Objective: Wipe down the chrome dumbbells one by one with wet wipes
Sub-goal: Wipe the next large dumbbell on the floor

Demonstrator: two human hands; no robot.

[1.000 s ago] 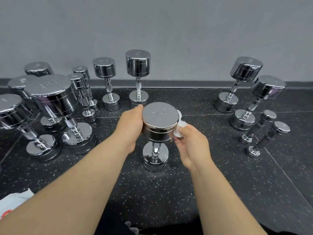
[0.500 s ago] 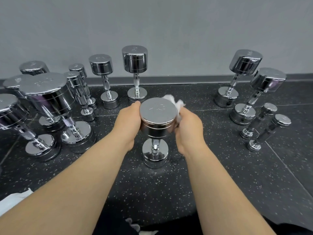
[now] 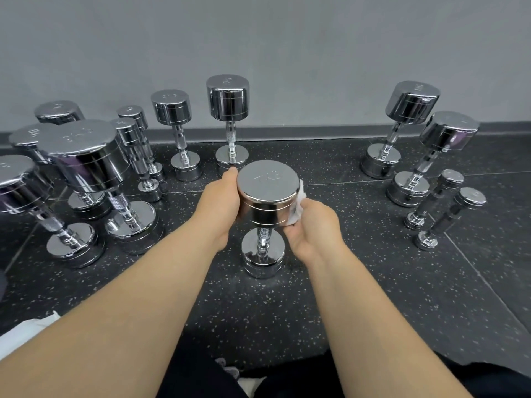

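- The dumbbell [image 3: 268, 196] being wiped stands on end on the speckled black floor [image 3: 373, 297], mid-scene and near the person. The number stamped on its top face is too faint to read.
- The left hand [image 3: 219, 206] grasps the left side of its upper head. The fingers curl round the far side and are mostly hidden behind the chrome, with only one fingertip showing at the far rim.
- The right hand [image 3: 313, 228] clutches a white wet wipe [image 3: 296, 208] and presses it against the right side of the same head. Much of the wipe is covered by the hand, and the fingers are tucked out of sight.
- The upper head and both hands partly hide the dumbbell's handle.
- On the left stands a crowded cluster of dumbbells [image 3: 86, 156] that overlap one another. The nearest one is cut off by the left edge, so I cannot count them with certainty.
- Two upright dumbbells [image 3: 228, 99] stand at the far side against the grey wall [image 3: 287, 53].
- On the right are two large dumbbells [image 3: 412, 101] and, nearer, two small dumbbells [image 3: 452, 178].
- At the near left, a white packet [image 3: 26, 330] is cut off by the frame and the forearm. What it is cannot be told.
- Dark clothing [image 3: 201, 377] fills the near edge, and a small pale item beside it is unclear.
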